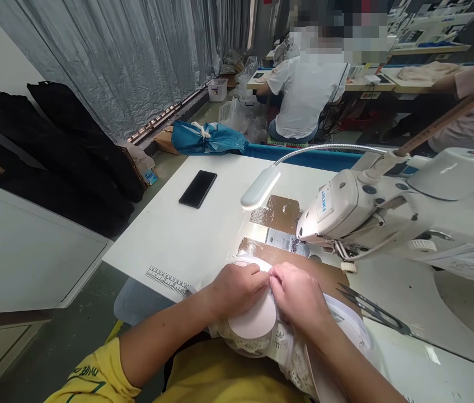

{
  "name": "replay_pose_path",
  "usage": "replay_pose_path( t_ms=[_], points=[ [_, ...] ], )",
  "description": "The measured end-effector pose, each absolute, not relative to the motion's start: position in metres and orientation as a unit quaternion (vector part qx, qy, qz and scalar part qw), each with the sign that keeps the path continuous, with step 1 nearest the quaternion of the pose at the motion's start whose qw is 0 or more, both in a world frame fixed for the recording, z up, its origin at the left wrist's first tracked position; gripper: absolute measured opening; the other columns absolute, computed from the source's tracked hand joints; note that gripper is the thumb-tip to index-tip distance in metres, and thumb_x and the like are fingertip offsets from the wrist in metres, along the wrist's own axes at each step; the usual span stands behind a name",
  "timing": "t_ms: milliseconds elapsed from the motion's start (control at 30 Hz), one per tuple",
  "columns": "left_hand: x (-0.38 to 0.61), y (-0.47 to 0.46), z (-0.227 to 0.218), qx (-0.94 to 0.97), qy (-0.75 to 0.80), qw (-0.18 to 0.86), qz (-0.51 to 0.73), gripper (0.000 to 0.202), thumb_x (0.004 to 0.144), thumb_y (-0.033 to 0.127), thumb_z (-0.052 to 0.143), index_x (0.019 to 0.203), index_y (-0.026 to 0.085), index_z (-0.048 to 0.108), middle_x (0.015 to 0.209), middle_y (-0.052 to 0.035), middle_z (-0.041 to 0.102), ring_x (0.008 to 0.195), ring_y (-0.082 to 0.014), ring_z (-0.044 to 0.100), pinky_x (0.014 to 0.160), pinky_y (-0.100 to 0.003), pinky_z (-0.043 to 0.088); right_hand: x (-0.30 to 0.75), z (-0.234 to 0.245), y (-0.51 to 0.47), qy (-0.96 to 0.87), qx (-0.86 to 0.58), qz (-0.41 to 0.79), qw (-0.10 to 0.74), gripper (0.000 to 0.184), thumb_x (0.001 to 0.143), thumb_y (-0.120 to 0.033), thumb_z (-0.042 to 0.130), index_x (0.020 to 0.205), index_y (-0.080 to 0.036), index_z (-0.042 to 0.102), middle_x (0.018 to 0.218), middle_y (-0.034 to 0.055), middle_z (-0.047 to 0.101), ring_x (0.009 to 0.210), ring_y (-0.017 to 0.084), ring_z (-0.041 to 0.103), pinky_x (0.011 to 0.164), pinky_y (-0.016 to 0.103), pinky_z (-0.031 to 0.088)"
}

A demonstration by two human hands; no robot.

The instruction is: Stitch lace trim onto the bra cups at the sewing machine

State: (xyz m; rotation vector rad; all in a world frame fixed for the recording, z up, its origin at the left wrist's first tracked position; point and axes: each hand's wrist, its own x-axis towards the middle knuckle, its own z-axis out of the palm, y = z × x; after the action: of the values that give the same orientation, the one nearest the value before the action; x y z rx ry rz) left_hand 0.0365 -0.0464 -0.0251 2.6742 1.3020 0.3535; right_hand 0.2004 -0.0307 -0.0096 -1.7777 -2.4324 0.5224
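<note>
My left hand (239, 288) and my right hand (297, 294) meet fingertip to fingertip in front of the sewing machine (346, 207). Both are closed in a pinch on the edge of a white lace garment (257, 348). Exactly what lies between the fingertips is hidden. A smooth, pale pink rounded pad (256, 319) shows below my left hand, against the lace. Another white curved piece (348, 316) lies to the right of my right wrist. Black scissors (373, 310) rest on the table right of my hands, with the handles toward the right.
A black phone (198, 189) lies on the white table (153, 224), whose near edge carries a printed ruler (167, 280). A lamp (261, 187) on a flexible neck hangs over the needle area. Beyond a blue bundle (207, 139), a person in white (304, 89) sits facing away.
</note>
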Motion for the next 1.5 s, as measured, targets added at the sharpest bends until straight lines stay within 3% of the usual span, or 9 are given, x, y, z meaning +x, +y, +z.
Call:
replay_pose_path(
  t_ms=[200,467,867,967,1100,1367,1500],
  points=[
    [0.051,-0.038,-0.034,0.882,0.460,0.076,0.065,0.021,0.090,0.020,0.041,0.077,0.017,0.057,0.069,-0.0029,0.060,0.056,-0.0153,0.051,0.047,-0.027,0.028,0.200,-0.008,-0.030,-0.796,-0.580,0.168,0.034,0.022,0.086,-0.014,0.044,0.075,-0.019,0.062,0.079,0.0029,0.064,0.074,0.017,0.057,0.062,0.025,0.032],
    [0.045,-0.037,-0.015,0.875,0.464,0.137,0.019,0.015,0.084,0.021,0.046,0.071,0.017,0.052,0.069,-0.0029,0.062,0.057,-0.0162,0.052,0.050,-0.029,0.030,0.200,-0.009,-0.031,-0.797,-0.579,0.168,0.037,0.021,0.086,-0.015,0.044,0.076,-0.018,0.063,0.080,0.0034,0.064,0.075,0.017,0.057,0.063,0.025,0.033],
    [0.042,-0.043,-0.018,0.850,0.488,0.155,0.127,0.017,0.088,0.024,0.044,0.074,0.019,0.053,0.069,0.0004,0.060,0.060,-0.0139,0.052,0.052,-0.026,0.033,0.199,-0.010,-0.031,-0.795,-0.582,0.164,0.035,0.020,0.085,-0.013,0.045,0.075,-0.018,0.062,0.080,0.0044,0.064,0.074,0.017,0.057,0.062,0.026,0.031],
    [0.046,-0.040,-0.023,0.855,0.486,0.140,0.113,0.024,0.090,0.023,0.042,0.070,0.018,0.054,0.063,0.0002,0.058,0.056,-0.0136,0.051,0.049,-0.026,0.029,0.199,-0.010,-0.030,-0.794,-0.583,0.168,0.034,0.019,0.085,-0.014,0.045,0.076,-0.018,0.062,0.081,0.0041,0.064,0.074,0.017,0.057,0.062,0.026,0.032],
    [0.047,-0.038,-0.027,0.868,0.474,0.120,0.089,0.018,0.086,0.021,0.044,0.072,0.018,0.054,0.060,-0.0005,0.057,0.052,-0.0147,0.049,0.046,-0.028,0.025,0.199,-0.008,-0.030,-0.791,-0.586,0.173,0.034,0.019,0.085,-0.014,0.046,0.075,-0.018,0.062,0.080,0.0030,0.065,0.073,0.017,0.056,0.061,0.025,0.032],
    [0.030,-0.045,-0.014,0.882,0.440,0.160,0.044,0.015,0.080,0.019,0.049,0.065,0.018,0.046,0.063,-0.0013,0.058,0.054,-0.0144,0.049,0.050,-0.028,0.029,0.198,-0.006,-0.031,-0.785,-0.592,0.180,0.031,0.022,0.086,-0.015,0.044,0.077,-0.019,0.063,0.081,0.0026,0.065,0.077,0.017,0.058,0.064,0.025,0.033],
    [0.030,-0.046,-0.013,0.870,0.453,0.179,0.078,0.017,0.082,0.022,0.048,0.066,0.018,0.048,0.065,0.0001,0.059,0.057,-0.0132,0.049,0.052,-0.027,0.030,0.198,-0.006,-0.031,-0.783,-0.595,0.180,0.022,0.021,0.086,-0.015,0.044,0.077,-0.019,0.063,0.082,0.0033,0.065,0.076,0.018,0.059,0.063,0.026,0.032]
  ],
)
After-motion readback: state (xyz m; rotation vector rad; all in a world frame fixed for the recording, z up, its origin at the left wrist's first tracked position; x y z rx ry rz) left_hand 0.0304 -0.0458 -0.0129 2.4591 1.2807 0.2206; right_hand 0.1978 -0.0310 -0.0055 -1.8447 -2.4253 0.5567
